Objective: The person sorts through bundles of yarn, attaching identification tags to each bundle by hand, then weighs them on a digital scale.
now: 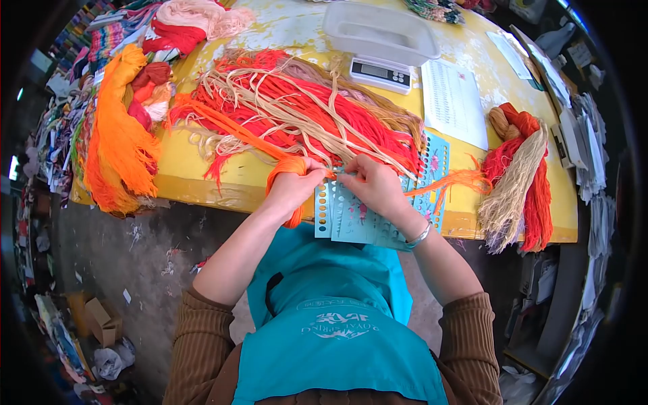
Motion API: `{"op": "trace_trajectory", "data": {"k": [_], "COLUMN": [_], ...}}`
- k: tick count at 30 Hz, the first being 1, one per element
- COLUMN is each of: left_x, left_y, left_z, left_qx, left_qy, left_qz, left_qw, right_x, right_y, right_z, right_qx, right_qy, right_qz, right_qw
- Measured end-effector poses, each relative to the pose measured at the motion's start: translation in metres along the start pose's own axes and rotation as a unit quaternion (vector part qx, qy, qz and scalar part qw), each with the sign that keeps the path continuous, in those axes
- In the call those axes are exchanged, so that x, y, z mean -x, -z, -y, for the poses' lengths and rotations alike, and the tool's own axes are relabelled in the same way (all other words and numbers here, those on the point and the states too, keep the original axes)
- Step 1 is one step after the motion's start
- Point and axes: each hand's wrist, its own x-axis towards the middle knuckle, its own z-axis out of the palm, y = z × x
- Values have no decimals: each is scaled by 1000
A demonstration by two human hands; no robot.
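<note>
The front edge of the table offers a low approach to the left hand across a yellow strip beside the orange bundle; loose red ends reach into this strip. Toward the far edge, the broad yarn heap blocks the direct path, with the scale standing just behind it. Beyond the right hand, a gap lies between the cards and the mixed bundle near the front right corner, crossed by orange strands.
</note>
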Motion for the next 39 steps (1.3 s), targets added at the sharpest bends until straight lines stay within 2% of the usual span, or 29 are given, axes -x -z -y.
{"op": "trace_trajectory", "data": {"k": [4, 7, 10, 12, 13, 15, 16, 17, 18, 19, 21, 22, 23, 24, 25, 27, 29, 32, 35, 37, 38, 39], "left_x": [-4, 2, -3, -4, -4, -6, -6, -6, -12, -15, -18, -18, -19, -20, -23, -25, -17, -19, -34, -61, -83, -85], "left_y": [-3, -10, -6, -3, -3, -11, -17, -21, -20, -21, -21, -20, -16, -9, 6, 45, 87, 158, 203, 221, 255, 249], "left_z": [4, 1, 6, 5, 2, -2, -3, -3, 0, 3, 6, 1, -6, -11, -8, -11, -30, -58, -91, -101, -85, -85], "left_qx": [42, 27, 30, 68, 106, 55, -38, -129, -175, -174, -281, -280, -129, 27, 175, 253, 218, 248, 305, 330, 377, 378], "left_qy": [37, 34, 52, 66, 78, 92, 26, -41, -32, -32, -164, -164, -26, 114, 152, 153, 132, 102, 45, 5, -42, -43], "left_qz": [29, 82, 188, 164, 141, 124, 129, 132, 148, 150, 112, 113, 151, 182, 194, 225, 191, 65, -74, -111, 22, 22], "left_qw": [998, 996, 980, 982, 981, 987, 991, 982, 973, 973, 939, 939, 980, 976, 953, 928, 948, 961, 948, 937, 925, 925], "right_x": [1, 1, -2, -4, -6, -11, -12, -14, -14, -15, -15, -14, -13, -13, -13, -14, -12, -10, -11, -10, -9, -9], "right_y": [1, -5, -7, -5, -3, 3, 2, -2, -2, 0, 6, 10, 15, 17, 16, 15, 22, 23, 19, 20, 19, 19], "right_z": [4, -2, -3, -4, -5, -6, -11, -21, -22, -24, -24, -14, -3, 4, 3, 1, 5, 11, 14, 17, 18, 18], "right_qx": [35, 44, 72, -17, -17, -69, -68, -135, -202, -201, -183, -182, -156, -130, -130, -67, -29, 38, 91, 114, 115, 118], "right_qy": [-26, 20, 13, -24, -24, -32, -32, -10, 12, 11, -11, -12, -48, -85, -87, -77, -56, -19, 3, -11, -12, -16], "right_qz": [16, -23, -31, -20, -20, 30, 30, 57, 83, 83, 132, 132, 134, 135, 135, 139, 147, 153, 140, 149, 151, 152], "right_qw": [999, 999, 997, 999, 999, 997, 997, 989, 976, 976, 974, 974, 977, 978, 978, 985, 987, 987, 986, 982, 982, 981]}}
